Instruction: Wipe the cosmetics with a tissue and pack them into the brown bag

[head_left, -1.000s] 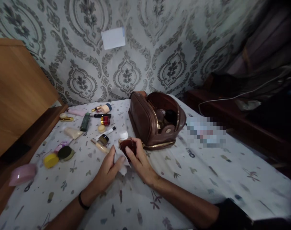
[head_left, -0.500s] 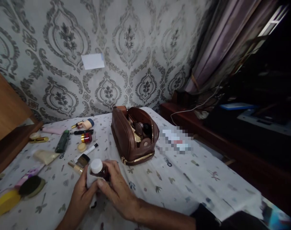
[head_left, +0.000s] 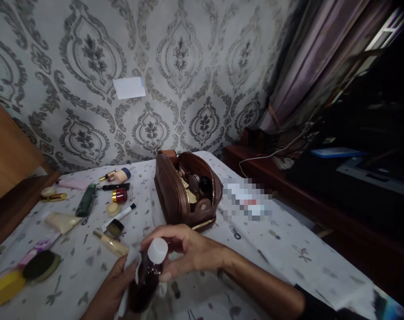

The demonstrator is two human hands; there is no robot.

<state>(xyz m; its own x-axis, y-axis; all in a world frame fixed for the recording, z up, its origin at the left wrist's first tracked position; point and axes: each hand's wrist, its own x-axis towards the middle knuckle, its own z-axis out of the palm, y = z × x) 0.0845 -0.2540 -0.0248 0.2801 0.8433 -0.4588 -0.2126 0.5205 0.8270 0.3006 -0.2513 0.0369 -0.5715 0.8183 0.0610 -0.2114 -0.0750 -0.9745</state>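
A dark reddish-brown bottle (head_left: 145, 284) with a white cap (head_left: 158, 251) is held tilted low in front of me. My left hand (head_left: 120, 280) is closed on a white cloth (head_left: 132, 258), which lies against the bottle's left side. Around the bottle's upper part, just by the cap, curl the thumb and fingers of my right hand (head_left: 188, 249). Behind my hands stands a brown toiletry bag (head_left: 175, 195), unzipped, with several small items inside. A beige tube-like container (head_left: 110, 243) lies just beyond my left hand.
Several cosmetics lie at the left, among them a green bottle (head_left: 85, 201), a cream tube (head_left: 62, 221), a red jar (head_left: 119, 195), a dark oval brush (head_left: 42, 266) and a yellow round item (head_left: 7, 288). Right of the bag is a blurred-out item (head_left: 247, 199). The patterned wall closes off the back.
The bottle has come nearer to me and tilted, showing more of its dark body. My right hand has shifted from its side up around the cap end. The cloth stays with my left hand.
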